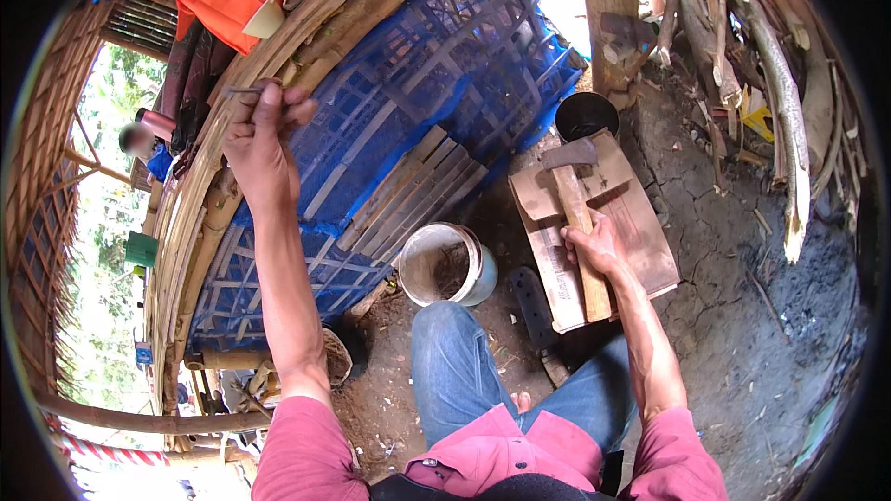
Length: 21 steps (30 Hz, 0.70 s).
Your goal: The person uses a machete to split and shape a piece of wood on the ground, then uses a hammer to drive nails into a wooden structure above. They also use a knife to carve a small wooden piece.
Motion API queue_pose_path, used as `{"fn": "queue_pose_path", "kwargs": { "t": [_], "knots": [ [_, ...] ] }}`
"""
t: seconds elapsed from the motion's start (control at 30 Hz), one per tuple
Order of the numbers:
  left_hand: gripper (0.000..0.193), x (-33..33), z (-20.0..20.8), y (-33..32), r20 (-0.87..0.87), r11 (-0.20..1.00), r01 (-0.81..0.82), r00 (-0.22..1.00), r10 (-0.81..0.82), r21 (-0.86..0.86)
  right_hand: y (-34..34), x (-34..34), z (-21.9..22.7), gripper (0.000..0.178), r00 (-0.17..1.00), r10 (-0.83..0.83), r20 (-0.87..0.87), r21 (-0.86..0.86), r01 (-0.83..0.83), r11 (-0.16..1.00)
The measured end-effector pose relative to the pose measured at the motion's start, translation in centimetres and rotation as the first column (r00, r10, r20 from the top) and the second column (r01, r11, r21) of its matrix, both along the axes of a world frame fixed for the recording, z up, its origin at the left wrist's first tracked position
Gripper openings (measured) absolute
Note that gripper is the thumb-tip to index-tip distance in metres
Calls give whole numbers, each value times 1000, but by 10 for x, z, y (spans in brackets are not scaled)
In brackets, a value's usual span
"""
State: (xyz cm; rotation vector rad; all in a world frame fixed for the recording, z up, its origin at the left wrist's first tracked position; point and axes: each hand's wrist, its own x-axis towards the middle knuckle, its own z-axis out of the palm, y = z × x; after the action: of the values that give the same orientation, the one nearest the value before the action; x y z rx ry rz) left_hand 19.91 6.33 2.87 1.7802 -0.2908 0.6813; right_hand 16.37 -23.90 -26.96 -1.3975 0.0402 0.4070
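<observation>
My right hand (599, 246) is wrapped round the pale wooden handle of a hatchet (577, 197). Its dark metal head points away from me, above a brown cardboard box (636, 246). Raised at the upper left, my left hand (263, 139) pinches a nail (244, 90) between thumb and fingers. The nail is thin, grey and roughly level. Behind that hand runs a long split-bamboo rail (311, 32); whether the nail touches it I cannot tell.
Blue mesh over a bamboo lattice (408, 65) slopes below the rail. A white bucket (448, 264) stands before my knees, and a black pot (587, 116) beyond the box. Firewood (789, 121) leans at the right. An orange cloth bag (223, 7) lies at the upper left.
</observation>
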Motion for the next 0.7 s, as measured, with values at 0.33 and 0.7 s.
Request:
{"fn": "queue_pose_path", "kwargs": {
  "t": [0.33, 0.7],
  "knots": [
    [11, 52, 19, 2, 515, 721, -420, 851, 101, 552, -1, 0, 4, 33, 1000, 14, -10, -2, -14, 1000],
    [10, 72, 15, -5, 587, 578, -483, 810, 8, 658, 0, 1, 1, 35, 1000, 25, 14, 2, -25, 1000]
  ]
}}
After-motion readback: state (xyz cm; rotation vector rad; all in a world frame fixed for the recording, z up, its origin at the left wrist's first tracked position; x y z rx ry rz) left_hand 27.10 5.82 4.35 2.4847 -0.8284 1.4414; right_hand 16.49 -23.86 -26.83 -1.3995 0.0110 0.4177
